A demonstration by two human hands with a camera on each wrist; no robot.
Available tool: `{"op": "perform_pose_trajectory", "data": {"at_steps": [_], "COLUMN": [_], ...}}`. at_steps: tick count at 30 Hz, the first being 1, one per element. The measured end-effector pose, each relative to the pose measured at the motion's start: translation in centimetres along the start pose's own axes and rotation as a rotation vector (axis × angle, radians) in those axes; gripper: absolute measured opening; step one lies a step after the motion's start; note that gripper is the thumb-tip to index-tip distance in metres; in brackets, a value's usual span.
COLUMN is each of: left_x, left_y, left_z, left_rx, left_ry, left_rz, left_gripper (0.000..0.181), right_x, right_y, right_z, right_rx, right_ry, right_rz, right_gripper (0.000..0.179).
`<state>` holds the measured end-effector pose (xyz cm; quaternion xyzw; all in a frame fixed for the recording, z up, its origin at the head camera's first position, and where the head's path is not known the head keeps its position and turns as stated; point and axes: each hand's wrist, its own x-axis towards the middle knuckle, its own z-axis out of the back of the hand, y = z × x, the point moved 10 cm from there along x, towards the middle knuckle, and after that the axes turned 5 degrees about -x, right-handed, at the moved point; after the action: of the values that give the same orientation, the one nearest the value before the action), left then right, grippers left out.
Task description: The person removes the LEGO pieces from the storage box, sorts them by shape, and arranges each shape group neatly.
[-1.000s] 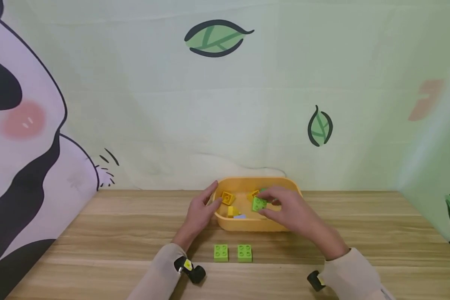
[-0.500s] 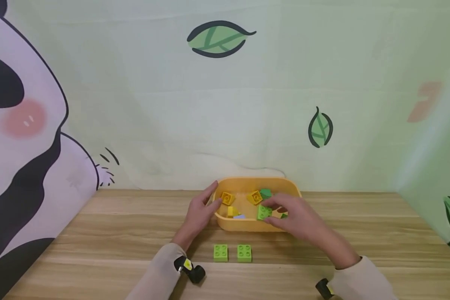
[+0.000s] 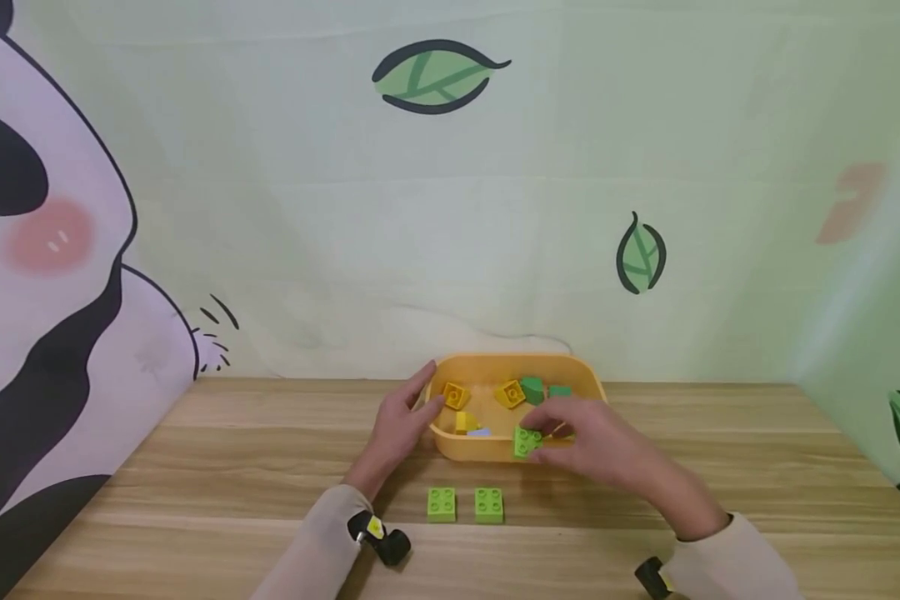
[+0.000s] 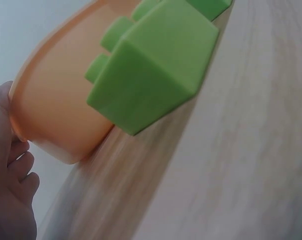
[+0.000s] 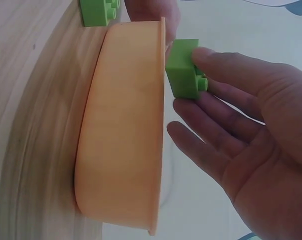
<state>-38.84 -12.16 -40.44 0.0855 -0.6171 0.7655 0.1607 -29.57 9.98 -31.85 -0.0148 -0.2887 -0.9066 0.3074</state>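
My right hand pinches a light green toy building brick between thumb and fingers, over the front rim of a yellow-orange plastic basin. In the right wrist view the brick is raised just above the rim, studs turned toward the palm. My left hand grips the basin's left end, its thumb over the rim. Two more light green bricks, a left one and a right one, lie side by side on the table before the basin, studs up.
Inside the basin lie yellow bricks, darker green pieces and a pale lilac piece. The wood-grain table ends at a printed cloth backdrop right behind the basin.
My right hand has moved the pinched brick from inside the basin toward me, to over its front rim. Darker green pieces in the basin have come into sight. My left hand stays put.
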Motion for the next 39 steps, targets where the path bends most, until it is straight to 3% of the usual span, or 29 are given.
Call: {"op": "perform_pose_trajectory", "data": {"at_steps": [18,39], "left_x": [-0.1,-0.1], "left_y": [-0.1,-0.1], "left_z": [0.0,0.1], "left_rx": [-0.017,-0.017], "left_ry": [-0.002,-0.002], "left_rz": [0.000,-0.005], "left_gripper": [0.060,0.060], "right_x": [-0.2,-0.3], "right_y": [-0.4,-0.9], "right_z": [-1.6,-3.7], "right_rx": [0.071,0.125], "right_ry": [0.174,0.273], "right_rz": [-0.035,-0.045], "right_gripper": [0.026,0.020]}}
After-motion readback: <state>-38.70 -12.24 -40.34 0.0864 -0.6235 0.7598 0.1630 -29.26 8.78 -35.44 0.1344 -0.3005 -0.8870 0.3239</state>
